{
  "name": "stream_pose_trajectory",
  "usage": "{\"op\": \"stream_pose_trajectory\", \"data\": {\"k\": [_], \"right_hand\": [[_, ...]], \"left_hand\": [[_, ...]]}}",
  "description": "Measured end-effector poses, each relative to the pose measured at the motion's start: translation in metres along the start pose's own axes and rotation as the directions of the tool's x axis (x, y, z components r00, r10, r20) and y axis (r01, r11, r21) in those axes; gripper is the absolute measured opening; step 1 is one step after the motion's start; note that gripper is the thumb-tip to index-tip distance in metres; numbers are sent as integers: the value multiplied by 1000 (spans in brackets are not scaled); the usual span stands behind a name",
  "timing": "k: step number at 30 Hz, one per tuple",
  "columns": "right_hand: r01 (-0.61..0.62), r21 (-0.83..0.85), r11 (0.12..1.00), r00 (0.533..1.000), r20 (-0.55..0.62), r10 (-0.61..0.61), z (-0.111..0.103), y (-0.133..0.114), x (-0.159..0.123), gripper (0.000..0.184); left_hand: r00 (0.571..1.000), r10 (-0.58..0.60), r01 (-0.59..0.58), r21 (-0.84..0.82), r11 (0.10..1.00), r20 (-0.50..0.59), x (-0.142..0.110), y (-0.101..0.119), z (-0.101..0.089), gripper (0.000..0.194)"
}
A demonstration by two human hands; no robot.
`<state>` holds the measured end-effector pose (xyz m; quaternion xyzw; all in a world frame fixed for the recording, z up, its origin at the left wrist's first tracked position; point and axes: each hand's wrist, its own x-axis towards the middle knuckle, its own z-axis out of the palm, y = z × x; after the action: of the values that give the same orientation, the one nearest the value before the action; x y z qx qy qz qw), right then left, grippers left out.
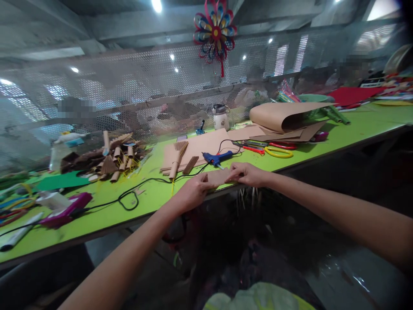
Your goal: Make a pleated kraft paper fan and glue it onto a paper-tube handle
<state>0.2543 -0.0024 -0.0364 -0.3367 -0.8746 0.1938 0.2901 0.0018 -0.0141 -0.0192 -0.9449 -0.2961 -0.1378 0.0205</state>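
A small piece of brown paper (pixel 217 177) is stretched between my two hands at the table's front edge. My left hand (pixel 194 189) pinches its left end, fingers closed. At the right end, my right hand (pixel 247 174) grips it between thumb and fingers. Just behind the paper lies a blue glue gun (pixel 217 158), its nozzle pointing left. A pleated strip of brown paper (pixel 190 165) rests left of the gun. Beside that is a rolled paper tube with a fanned top (pixel 177 160) and a yellow string.
Flat brown sheets (pixel 206 144) lie behind the glue gun. Yellow-handled scissors (pixel 278 152) and a red cutter (pixel 253 149) are to the right, before a curled brown sheet (pixel 287 115). Finished paper pieces (pixel 116 159) pile up left. A black cord (pixel 129 193) crosses the green table (pixel 151 198).
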Motion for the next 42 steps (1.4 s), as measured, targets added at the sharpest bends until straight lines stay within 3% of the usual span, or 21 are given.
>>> {"op": "stream_pose_trajectory", "data": {"k": [7,14,19,23,30,36,42], "right_hand": [[109,-96,989,994,24,-107,-5,0,-12,38],[173,-243,954,985,45,-167,-11,-4,-32,57],[173,-375,911,985,79,-155,-10,-16,-31,47],[154,-611,777,983,173,-59,-4,-41,-20,28],[111,-790,603,990,143,5,19,-65,-13,33],[147,-789,597,986,167,-21,21,-62,-17,31],[146,-801,581,987,157,-32,23,-55,-25,31]], "left_hand": [[1000,20,-20,40,999,-19,0,1,-1,36],[999,-3,2,5,1000,39,-6,-5,-10,32],[997,-32,36,-54,998,76,-7,-8,-13,32],[997,-50,53,-39,998,65,-9,-7,-11,31],[999,-50,50,-51,997,2,-14,0,-13,27],[997,52,-53,25,998,49,-19,0,-21,33],[998,52,-52,8,999,40,-35,-6,-22,38]]}}
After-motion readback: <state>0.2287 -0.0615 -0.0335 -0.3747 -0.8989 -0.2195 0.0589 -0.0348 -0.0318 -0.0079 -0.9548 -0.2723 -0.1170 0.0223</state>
